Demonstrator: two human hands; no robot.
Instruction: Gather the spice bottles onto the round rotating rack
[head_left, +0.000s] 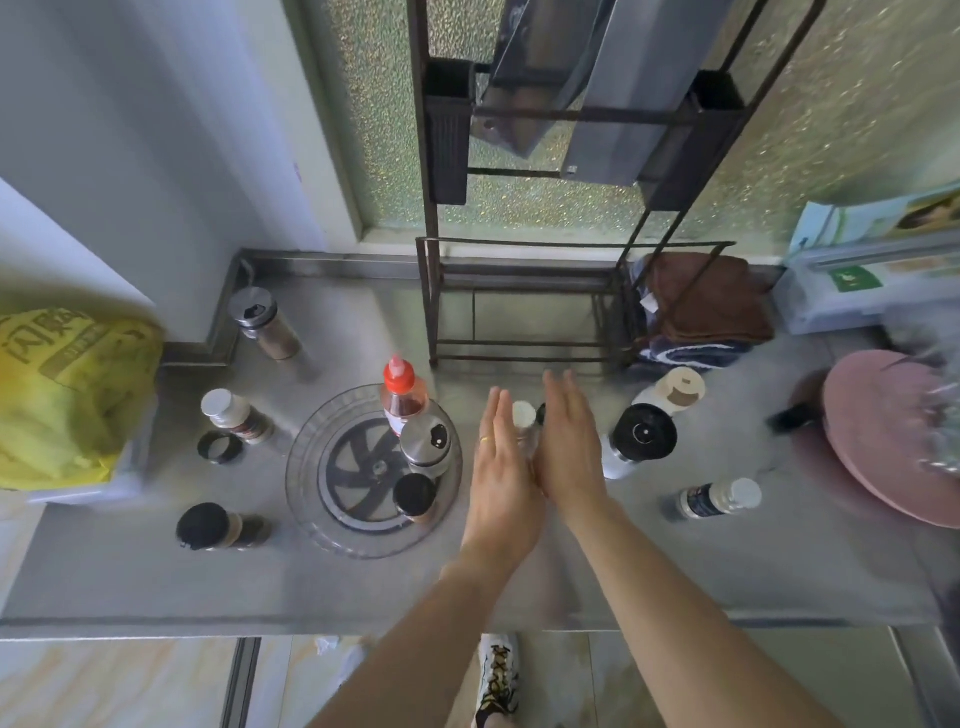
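The clear round rack (311, 499) with a dark spoked hub sits left of centre on the steel counter. On its right side stand a red-capped bottle (400, 400), a steel shaker (428, 441) and a dark-lidded jar (414, 496). My left hand (498, 467) and my right hand (569, 452) are held flat, palms facing, either side of a small white-capped bottle (523, 415); contact is unclear. Loose on the counter are a steel shaker (262, 325), a white-capped bottle (234, 415), a black-lidded jar (208, 527), a black-capped bottle (641, 436), a wooden-lidded bottle (675, 392) and a white-capped bottle (719, 499).
A black ring (221, 447) lies left of the rack. A yellow bag (67, 395) fills the left end. A dark wire shelf (519, 312) stands at the back, with a brown towel (701, 301) beside it. A pink round dish (883, 436) sits at the right.
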